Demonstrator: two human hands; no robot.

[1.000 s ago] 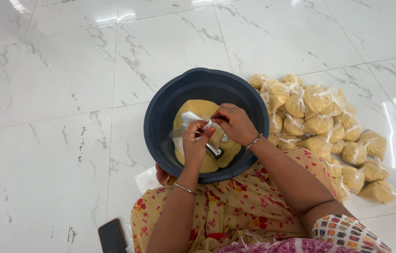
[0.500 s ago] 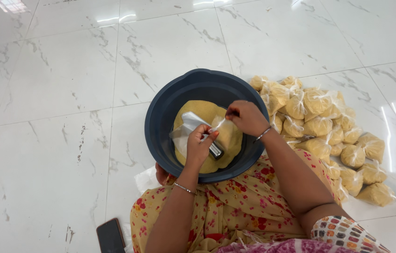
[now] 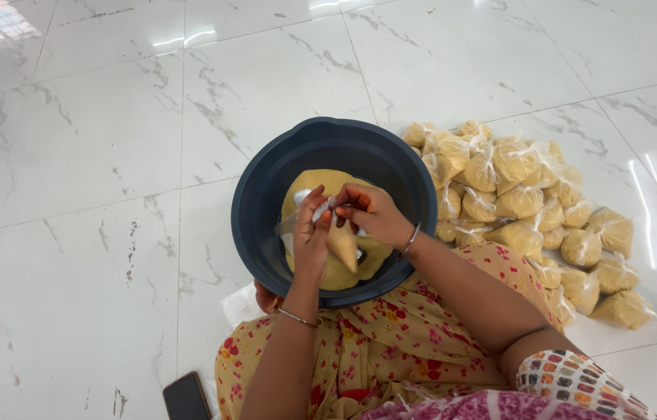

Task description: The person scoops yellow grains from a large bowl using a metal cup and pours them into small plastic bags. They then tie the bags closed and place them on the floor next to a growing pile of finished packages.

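A dark blue round tub [image 3: 266, 187] sits on the floor between my knees, holding a mound of yellow powder [image 3: 321, 187]. Above it, my left hand [image 3: 311, 237] and my right hand [image 3: 371, 214] both grip a small clear plastic bag of yellow powder [image 3: 342, 245], fingers pinched together at its neck. The filled part of the bag hangs below my fingers. A metal scoop lies mostly hidden under my right hand in the powder.
A heap of several tied clear bags of yellow powder [image 3: 523, 202] lies to the right of the tub on the white marble floor [image 3: 95, 155]. A dark phone [image 3: 186, 397] lies on the floor at the lower left, beside my knee.
My hands have come together at the neck of the bag; the bag, held wide before, now hangs narrow and filled below my fingers.
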